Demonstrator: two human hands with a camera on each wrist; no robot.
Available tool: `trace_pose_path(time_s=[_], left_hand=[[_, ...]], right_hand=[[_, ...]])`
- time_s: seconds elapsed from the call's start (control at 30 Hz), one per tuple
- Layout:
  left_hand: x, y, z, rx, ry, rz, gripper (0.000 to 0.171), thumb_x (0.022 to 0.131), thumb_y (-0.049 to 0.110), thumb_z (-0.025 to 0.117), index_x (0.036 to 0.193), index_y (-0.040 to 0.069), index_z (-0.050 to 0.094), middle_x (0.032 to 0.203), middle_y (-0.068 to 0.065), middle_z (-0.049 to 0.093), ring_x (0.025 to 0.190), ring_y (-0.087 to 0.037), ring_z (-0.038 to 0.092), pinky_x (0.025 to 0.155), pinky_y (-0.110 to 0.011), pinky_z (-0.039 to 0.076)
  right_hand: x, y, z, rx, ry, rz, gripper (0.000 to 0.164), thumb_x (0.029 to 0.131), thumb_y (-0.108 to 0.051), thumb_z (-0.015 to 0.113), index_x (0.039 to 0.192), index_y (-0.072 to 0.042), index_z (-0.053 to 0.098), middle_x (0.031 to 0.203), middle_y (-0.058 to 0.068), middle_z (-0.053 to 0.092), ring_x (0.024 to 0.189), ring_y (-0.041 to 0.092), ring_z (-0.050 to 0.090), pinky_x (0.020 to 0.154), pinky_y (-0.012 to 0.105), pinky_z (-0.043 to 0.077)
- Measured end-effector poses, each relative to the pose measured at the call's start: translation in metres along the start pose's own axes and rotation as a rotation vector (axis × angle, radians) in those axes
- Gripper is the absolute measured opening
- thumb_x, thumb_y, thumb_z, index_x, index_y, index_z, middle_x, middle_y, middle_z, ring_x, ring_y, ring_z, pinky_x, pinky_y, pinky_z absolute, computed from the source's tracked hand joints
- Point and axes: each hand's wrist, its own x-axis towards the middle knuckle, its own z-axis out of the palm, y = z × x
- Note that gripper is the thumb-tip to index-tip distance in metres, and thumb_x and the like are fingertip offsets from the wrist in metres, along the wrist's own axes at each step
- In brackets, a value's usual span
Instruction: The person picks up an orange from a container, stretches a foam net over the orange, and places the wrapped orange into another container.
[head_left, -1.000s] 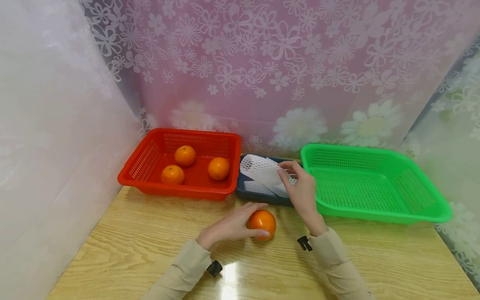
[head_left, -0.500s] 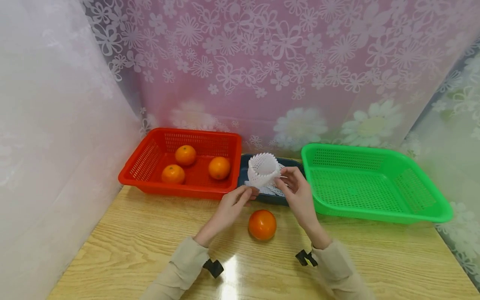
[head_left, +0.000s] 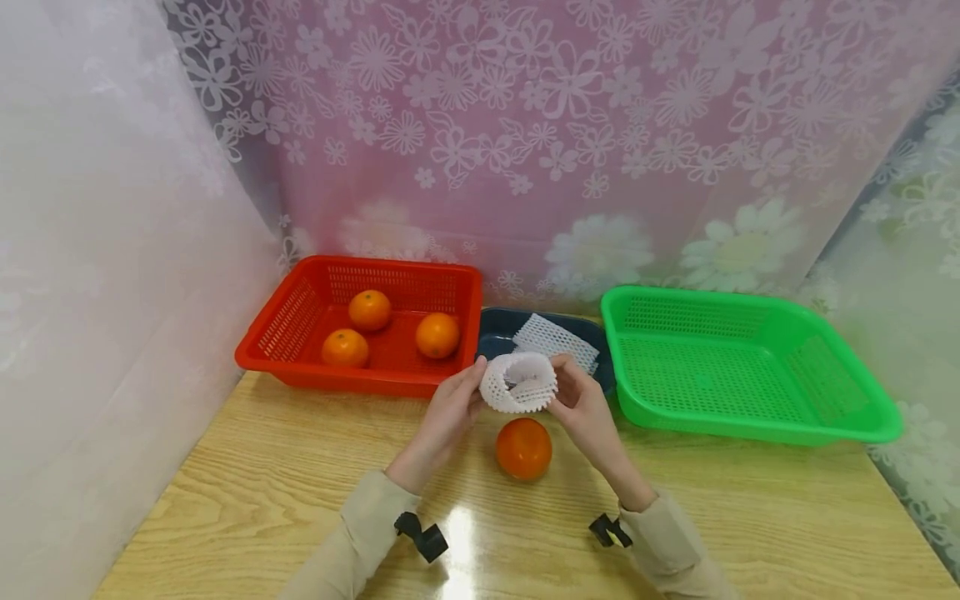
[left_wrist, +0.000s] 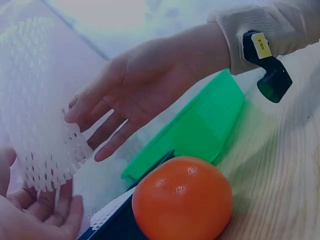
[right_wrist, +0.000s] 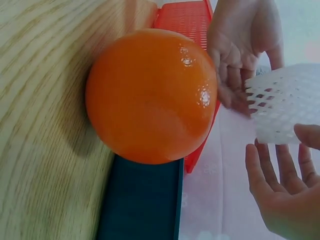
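A white foam fruit net point(head_left: 495, 390), its round mouth spread open, is held up between both hands above the table. My left hand point(head_left: 448, 414) grips its left side, and my right hand point(head_left: 587, 414) pinches its right edge between thumb and fingers. In the right wrist view the right thumb lies on the net point(right_wrist: 287, 102) with the fingers beyond it. An orange point(head_left: 523, 450) sits on the table just below and nearer than the net. More flat foam nets point(head_left: 555, 340) lie in the dark blue tray point(head_left: 497, 321) behind the hands.
To the left stands a red basket point(head_left: 360, 382) containing 3 oranges point(head_left: 370, 310). A green basket point(head_left: 738, 432) stands on the right, close beside the blue tray. A flowered curtain point(head_left: 525, 167) hangs behind them, and a pale sheet point(head_left: 112, 250) borders the left side.
My left hand has left the orange and taken hold of the net. My right hand has lifted the net out of the tray; both hands have drawn it nearer and opened its mouth.
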Motion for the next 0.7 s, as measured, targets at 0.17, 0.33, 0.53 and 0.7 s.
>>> trace_pose_path(time_s=[0.17,0.33,0.53,0.7], left_hand=[[0.001,0.000,0.001,-0.087,0.037,0.039,0.045,0.107,0.035,0.051,0.129,-0.004,0.058,0.114,-0.004,0.060,0.101,-0.016,0.061,0.095,-0.025,0.051],[0.000,0.001,0.002,-0.168,0.026,0.052,0.046,0.108,0.034,0.047,0.135,-0.003,0.054,0.116,-0.001,0.059,0.104,-0.014,0.057,0.089,-0.019,0.051],[-0.002,-0.001,0.004,-0.208,-0.099,0.008,0.023,0.110,0.031,0.041,0.109,0.012,0.055,0.080,0.006,0.049,0.072,-0.008,0.046,0.068,-0.018,0.043],[-0.003,-0.008,0.006,-0.092,-0.186,0.012,0.019,0.110,0.025,0.043,0.120,0.011,0.053,0.083,0.006,0.051,0.070,-0.006,0.049,0.067,-0.017,0.047]], right_hand=[[0.000,0.000,0.000,0.012,-0.065,-0.018,0.029,0.090,0.014,0.065,0.117,0.011,0.055,0.115,0.006,0.062,0.107,0.007,0.063,0.089,0.021,0.054],[-0.001,-0.004,0.000,-0.015,-0.081,0.016,0.025,0.093,0.013,0.059,0.117,0.009,0.056,0.116,0.007,0.061,0.107,0.006,0.063,0.088,0.020,0.054],[-0.002,-0.009,0.001,0.003,-0.082,0.123,0.027,0.105,-0.009,0.054,0.129,0.005,0.056,0.125,0.016,0.059,0.107,0.014,0.064,0.089,0.029,0.056],[-0.004,-0.012,0.005,-0.059,-0.149,0.232,0.037,0.108,-0.022,0.051,0.136,0.002,0.057,0.134,0.018,0.059,0.115,0.017,0.060,0.093,0.026,0.052]])
